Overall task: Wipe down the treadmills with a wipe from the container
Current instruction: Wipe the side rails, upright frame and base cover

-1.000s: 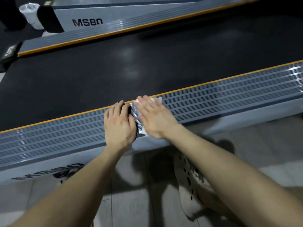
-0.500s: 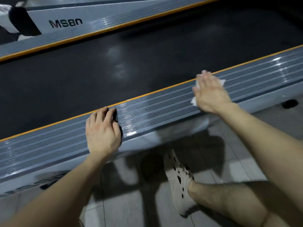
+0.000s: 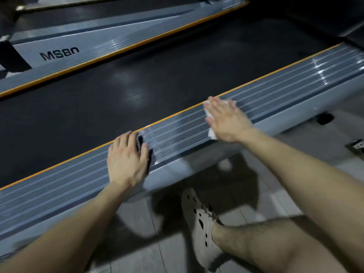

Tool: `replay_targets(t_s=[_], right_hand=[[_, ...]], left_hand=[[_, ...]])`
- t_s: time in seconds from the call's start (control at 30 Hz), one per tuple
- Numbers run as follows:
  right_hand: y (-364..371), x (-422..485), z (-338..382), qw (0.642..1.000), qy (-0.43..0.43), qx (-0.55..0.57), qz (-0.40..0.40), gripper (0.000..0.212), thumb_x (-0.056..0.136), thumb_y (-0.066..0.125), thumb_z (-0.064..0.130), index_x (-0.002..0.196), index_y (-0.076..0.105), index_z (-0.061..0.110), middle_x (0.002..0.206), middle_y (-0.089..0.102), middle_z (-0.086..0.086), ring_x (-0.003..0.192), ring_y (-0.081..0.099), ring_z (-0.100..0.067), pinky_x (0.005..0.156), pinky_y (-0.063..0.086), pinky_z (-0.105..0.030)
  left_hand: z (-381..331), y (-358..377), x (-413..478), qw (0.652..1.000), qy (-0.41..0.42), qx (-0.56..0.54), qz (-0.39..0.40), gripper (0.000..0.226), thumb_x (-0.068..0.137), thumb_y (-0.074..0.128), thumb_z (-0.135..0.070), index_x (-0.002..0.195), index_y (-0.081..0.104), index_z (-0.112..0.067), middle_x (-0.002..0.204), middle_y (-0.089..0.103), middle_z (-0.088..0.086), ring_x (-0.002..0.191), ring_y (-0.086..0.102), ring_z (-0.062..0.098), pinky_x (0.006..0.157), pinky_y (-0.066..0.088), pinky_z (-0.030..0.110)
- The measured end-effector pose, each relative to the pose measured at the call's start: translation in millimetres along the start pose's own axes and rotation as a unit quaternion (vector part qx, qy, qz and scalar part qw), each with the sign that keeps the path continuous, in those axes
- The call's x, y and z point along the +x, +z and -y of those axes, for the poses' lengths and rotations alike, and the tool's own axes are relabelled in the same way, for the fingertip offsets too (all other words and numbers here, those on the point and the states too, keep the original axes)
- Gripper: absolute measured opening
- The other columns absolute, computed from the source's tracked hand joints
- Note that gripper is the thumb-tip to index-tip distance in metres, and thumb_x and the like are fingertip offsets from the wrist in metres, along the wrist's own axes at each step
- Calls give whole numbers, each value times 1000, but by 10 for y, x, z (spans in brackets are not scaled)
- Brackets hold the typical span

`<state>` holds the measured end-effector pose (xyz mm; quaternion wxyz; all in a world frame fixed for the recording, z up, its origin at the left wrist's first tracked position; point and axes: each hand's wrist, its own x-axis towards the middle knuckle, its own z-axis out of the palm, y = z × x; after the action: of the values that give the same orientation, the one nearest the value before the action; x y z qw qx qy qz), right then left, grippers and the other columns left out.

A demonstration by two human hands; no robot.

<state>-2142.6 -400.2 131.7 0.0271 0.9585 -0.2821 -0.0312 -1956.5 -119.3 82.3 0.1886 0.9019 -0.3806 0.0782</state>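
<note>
Leftmost, the left hand (image 3: 126,156) lies flat with straight fingers on the ribbed grey treadmill side rail (image 3: 177,134), fingertips at its orange inner edge. Further right on the same rail, well apart from it, the right hand (image 3: 226,119) presses a white wipe (image 3: 212,133) down under a flat palm; a pale shoe (image 3: 201,219) shows below.

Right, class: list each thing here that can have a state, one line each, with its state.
Left hand: flat, fingers straight, resting on the side rail.
Right hand: flat, pressing the wipe on the rail.
Wipe: spread under the palm, edges showing.
Side rail: glossy between the hands.
Shoe: worn, sole down on the floor.
</note>
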Motion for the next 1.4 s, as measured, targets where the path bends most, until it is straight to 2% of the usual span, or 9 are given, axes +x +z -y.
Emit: replay_targets(t_s=[0.2,0.4,0.57,0.67,0.87,1.0,1.17,1.27,1.4], right_hand=[[-74,-5,-713,990,140,13,2,69,112,12,48,170,9,12,179,2,-10,165,-2,-24,133,-2,-46],[158,-172,542,989,-134,10,-65,69,109,16,42,165,31,3,173,27,-19,163,20,-31,132,15,-49],[118,-156,592,982,-186,16,-39,64,111,15,38,168,25,11,177,17,-11,165,12,-24,134,10,-44],[26,-125,-290,988,-115,-103,-27,71,106,18,38,168,18,3,175,18,-20,163,15,-34,131,18,-52],[-194,-57,-1323,971,239,-1,19,69,110,11,47,169,16,11,177,7,-15,164,5,-31,133,6,-49],[-77,-43,-198,992,-77,-94,-22,60,94,35,39,132,70,8,155,42,-26,148,36,-45,119,34,-60],[38,-113,739,976,-214,33,-16,66,111,14,42,169,23,12,177,16,-6,165,8,-18,134,5,-39],[-57,68,140,990,-141,-21,0,67,109,30,41,168,23,10,176,19,-13,164,15,-27,134,12,-44],[-200,228,-893,985,175,7,-6,77,102,16,50,164,27,5,172,21,-21,160,19,-35,131,19,-51]], left_hand=[[-890,330,248,998,54,-19,-1,52,110,35,-51,146,56,-20,155,54,8,145,45,30,123,32,48],[-848,399,250,998,58,0,-18,44,107,41,-36,144,59,-18,154,56,9,142,47,31,120,35,50],[-854,367,245,998,61,3,-9,50,105,38,-35,146,58,-16,156,56,10,143,47,31,120,35,51],[-875,357,256,998,58,4,-16,50,105,38,-37,145,60,-15,155,57,9,143,47,31,121,34,49],[-893,371,249,998,58,13,-29,48,103,42,-35,141,61,-13,152,58,12,142,49,33,120,34,50],[-901,369,249,998,57,22,-26,50,104,40,-36,142,60,-12,154,57,13,142,49,35,120,35,51],[-878,372,249,998,55,9,-23,49,103,40,-32,145,58,-14,156,56,12,142,49,34,119,35,52],[-878,358,254,998,56,17,-14,52,102,38,-34,147,58,-15,158,54,10,145,46,32,121,33,52],[-903,360,252,999,50,16,-9,56,102,37,-36,149,57,-14,159,54,9,147,44,30,123,31,51]])
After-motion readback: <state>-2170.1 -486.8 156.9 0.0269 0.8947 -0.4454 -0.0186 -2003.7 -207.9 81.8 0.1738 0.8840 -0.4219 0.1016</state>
